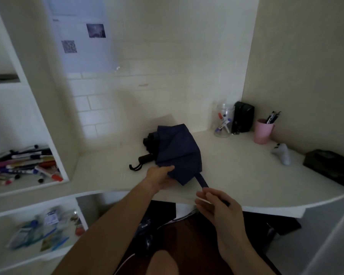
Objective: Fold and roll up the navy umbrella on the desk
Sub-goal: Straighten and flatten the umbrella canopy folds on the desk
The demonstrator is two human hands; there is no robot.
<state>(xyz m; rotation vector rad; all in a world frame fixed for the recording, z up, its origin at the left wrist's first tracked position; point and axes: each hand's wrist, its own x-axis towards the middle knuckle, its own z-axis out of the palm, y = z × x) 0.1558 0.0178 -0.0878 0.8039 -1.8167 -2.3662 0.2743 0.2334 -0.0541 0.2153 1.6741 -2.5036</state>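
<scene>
The navy umbrella (177,151) lies collapsed on the white desk (236,171), its canopy loose and bunched, its black handle (145,158) with a wrist loop pointing left. My left hand (160,178) grips the near edge of the canopy fabric. My right hand (216,207) is at the desk's front edge and pinches the end of the navy closure strap (202,181), which is pulled out from the canopy toward me.
At the back right stand a clear jar of pens (223,124), a black box (243,117), a pink cup with pens (263,131) and a small white figure (282,152). A black case (330,165) lies far right. Shelves with markers (24,165) are on the left.
</scene>
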